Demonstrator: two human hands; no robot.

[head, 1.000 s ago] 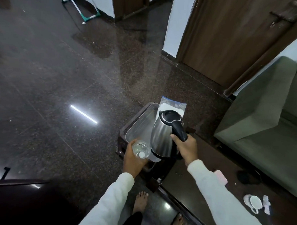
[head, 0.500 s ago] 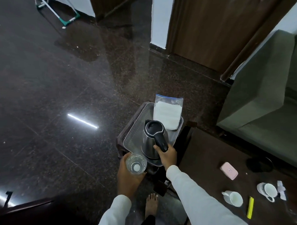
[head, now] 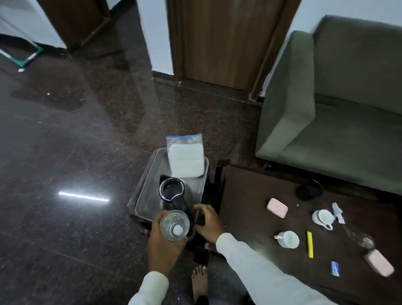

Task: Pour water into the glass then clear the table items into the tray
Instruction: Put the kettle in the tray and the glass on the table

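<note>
Pouring looks done: left hand [head: 163, 242] grips the glass [head: 175, 225] of water beside the kettle [head: 174, 195] standing in the tray [head: 148, 187], right hand [head: 206, 222], fingers loosely curled, holds nothing, so clearing the table [head: 250, 196] comes next.

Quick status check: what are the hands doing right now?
Left hand holds glass. Right hand beside kettle, fingers curled, empty. Kettle upright in tray. Nothing blocking.
</note>
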